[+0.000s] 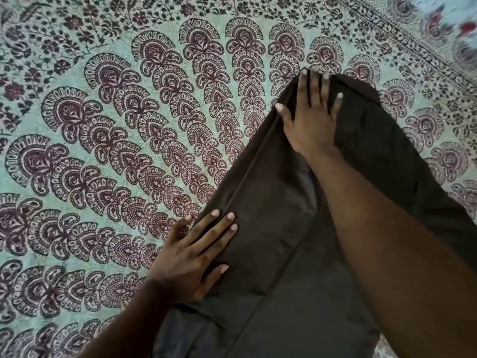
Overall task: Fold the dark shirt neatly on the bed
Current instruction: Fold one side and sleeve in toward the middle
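The left hand (192,257) lies flat at lower middle, fingers straight. The right hand (311,117) lies flat at upper right, fingers spread.

Dark shirt (284,228) down flat on the bed, partly folded.

I'm looking at a dark brown, plain garment stretched in a long band from the near edge of view up and away to the right, lying on the patterned bedspread (103,125). One side is already turned over onto the body, so I see a straight folded edge running along its left side, with a seam line close beside it. The far end is rounded and slightly bunched. Nearer me, layers overlap and a lower flap pokes out at the bottom left. Cloth looks smooth, few creases.
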A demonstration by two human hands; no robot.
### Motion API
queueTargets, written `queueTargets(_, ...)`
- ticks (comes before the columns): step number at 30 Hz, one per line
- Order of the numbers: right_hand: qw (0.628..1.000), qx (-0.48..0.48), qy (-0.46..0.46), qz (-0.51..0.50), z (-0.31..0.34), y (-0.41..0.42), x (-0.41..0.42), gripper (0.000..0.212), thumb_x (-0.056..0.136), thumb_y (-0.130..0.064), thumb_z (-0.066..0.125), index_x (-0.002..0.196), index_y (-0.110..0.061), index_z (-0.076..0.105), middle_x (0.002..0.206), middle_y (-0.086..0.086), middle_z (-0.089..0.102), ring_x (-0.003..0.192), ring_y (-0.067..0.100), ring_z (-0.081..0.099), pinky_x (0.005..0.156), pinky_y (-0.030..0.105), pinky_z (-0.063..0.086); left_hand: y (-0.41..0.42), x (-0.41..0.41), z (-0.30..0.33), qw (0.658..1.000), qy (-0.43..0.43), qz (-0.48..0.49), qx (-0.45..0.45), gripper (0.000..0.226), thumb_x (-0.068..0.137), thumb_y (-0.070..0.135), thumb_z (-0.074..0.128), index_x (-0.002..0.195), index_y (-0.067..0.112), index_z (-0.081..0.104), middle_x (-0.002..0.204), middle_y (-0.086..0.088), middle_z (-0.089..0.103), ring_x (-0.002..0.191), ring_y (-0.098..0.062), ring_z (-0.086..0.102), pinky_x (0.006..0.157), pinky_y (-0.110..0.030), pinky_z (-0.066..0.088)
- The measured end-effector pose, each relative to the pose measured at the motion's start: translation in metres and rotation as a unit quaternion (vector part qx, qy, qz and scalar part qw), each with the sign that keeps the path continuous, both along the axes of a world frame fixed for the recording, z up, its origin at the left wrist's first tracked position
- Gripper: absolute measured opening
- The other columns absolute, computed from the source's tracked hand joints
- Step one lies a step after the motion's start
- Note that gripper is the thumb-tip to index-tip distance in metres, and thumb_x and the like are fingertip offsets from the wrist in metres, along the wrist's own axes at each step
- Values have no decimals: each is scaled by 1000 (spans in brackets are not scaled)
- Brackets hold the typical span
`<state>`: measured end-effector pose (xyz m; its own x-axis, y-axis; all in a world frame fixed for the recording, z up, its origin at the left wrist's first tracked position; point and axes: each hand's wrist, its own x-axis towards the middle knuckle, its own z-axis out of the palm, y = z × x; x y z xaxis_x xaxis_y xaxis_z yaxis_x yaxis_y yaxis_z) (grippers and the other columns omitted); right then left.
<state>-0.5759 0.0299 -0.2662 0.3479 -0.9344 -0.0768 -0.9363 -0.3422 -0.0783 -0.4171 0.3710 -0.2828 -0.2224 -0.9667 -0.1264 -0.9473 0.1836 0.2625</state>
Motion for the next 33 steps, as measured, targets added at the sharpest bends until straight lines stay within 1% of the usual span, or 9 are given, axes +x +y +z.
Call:
queueTargets(4, 996, -27, -59, 68, -3, 102, -11, 81, 107, -58, 37, 166, -8, 14, 175, 8, 5, 162, 29, 1, 128, 59, 8, 0, -1, 1, 1000, 6, 4, 1, 77, 96, 56, 51, 163, 25, 31, 173, 5, 20, 159, -19, 22, 118, -55, 31)
queueTargets(7, 988, 11, 0, 154, -23, 138, -29, 82, 104, -66, 28, 165, -12, 21, 175, 3, 10, 162, 22, 8, 127, 60, 14, 1, -1, 0, 1000, 7, 3, -1, 77, 96, 56, 51, 163, 25, 31, 174, 5, 19, 159, -18, 22, 118, -56, 31)
queueTargets(10, 993, 32, 31, 107, -31, 92, -18, 93, 97, -78, 17, 167, -17, 16, 176, -2, 9, 161, 18, 11, 127, 60, 10, 0, -2, 0, 1000, 1, 3, -5, 77, 96, 56, 51, 163, 24, 31, 173, 5, 19, 159, -19, 22, 118, -55, 31)
queueTargets(14, 995, 66, 64, 31, -21, 4, 4, 91, 96, -80, 13, 167, -25, 4, 175, -9, -4, 162, 16, -2, 127, 62, -4, 1, -2, -2, 1000, -9, -1, -19, 78, 95, 55, 54, 163, 24, 33, 173, 4, 21, 159, -19, 22, 119, -53, 30)
queueTargets(17, 994, 75, 71, -29, -10, -19, 10, 91, 98, -79, 15, 168, -21, 4, 176, -2, -4, 162, 21, -7, 126, 61, -10, 2, -3, -3, 1000, -13, 1, -25, 78, 93, 54, 56, 162, 24, 35, 173, 4, 23, 159, -20, 24, 117, -54, 32)
queueTargets(23, 999, -27, -40, 1, 2, 100, -23, 86, 105, -68, 26, 165, -7, 19, 175, 8, 13, 162, 26, 7, 128, 58, 7, 1, -2, -1, 1000, -14, 1, -23, 78, 94, 55, 54, 163, 24, 32, 173, 4, 22, 159, -19, 23, 116, -56, 33)
queueTargets(27, 997, 8, -11, 71, -10, 200, -66, 83, 103, -69, 30, 166, -15, 22, 175, 4, 13, 162, 24, 11, 127, 57, 19, 2, -2, -4, 999, -9, 5, -35, 77, 96, 55, 51, 163, 24, 31, 173, 5, 20, 159, -19, 22, 119, -53, 29)
queueTargets(30, 997, 15, 53, 62, -19, 195, -96, 86, 97, -77, 25, 167, -30, 11, 176, -3, 3, 162, 22, 9, 126, 58, 18, 3, -2, -4, 999, -8, 5, -30, 77, 97, 56, 49, 164, 24, 29, 174, 5, 17, 160, -18, 20, 118, -54, 29)
queueTargets(33, 998, 15, 45, -28, -22, 158, -107, 86, 97, -78, 22, 167, -29, 8, 176, 0, 4, 162, 25, 6, 127, 61, 15, 3, -3, -3, 1000, -1, 2, -25, 77, 97, 56, 48, 164, 25, 28, 174, 6, 16, 160, -17, 17, 117, -56, 30)
